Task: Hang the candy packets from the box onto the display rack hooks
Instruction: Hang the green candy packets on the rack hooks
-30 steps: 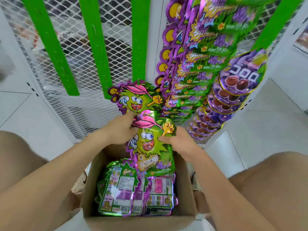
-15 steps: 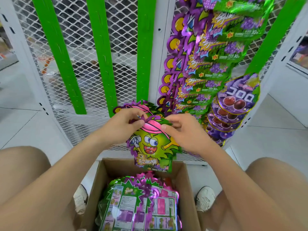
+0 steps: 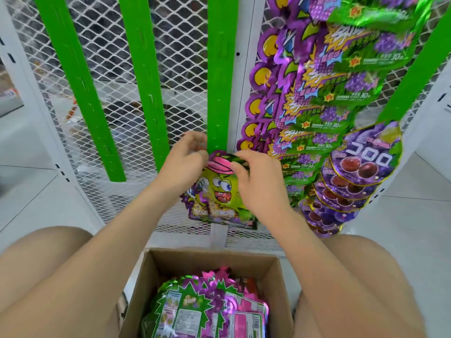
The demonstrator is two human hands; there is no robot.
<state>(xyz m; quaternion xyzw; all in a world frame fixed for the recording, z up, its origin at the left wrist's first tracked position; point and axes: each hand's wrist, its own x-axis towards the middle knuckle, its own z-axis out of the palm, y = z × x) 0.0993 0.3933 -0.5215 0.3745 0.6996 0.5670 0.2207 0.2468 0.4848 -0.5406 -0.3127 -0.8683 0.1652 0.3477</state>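
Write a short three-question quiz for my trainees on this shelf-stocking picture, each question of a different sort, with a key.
1. True or false: the cardboard box on the floor holds no more packets.
2. Multiple choice: the cartoon-face candy packet is held against which part of the rack? A) the leftmost green strip B) the third green strip from the left C) the white floor tile
3. Fill in: the packet's top is pinched by the left hand and the ____ hand.

Key: 1 false; 2 B; 3 right
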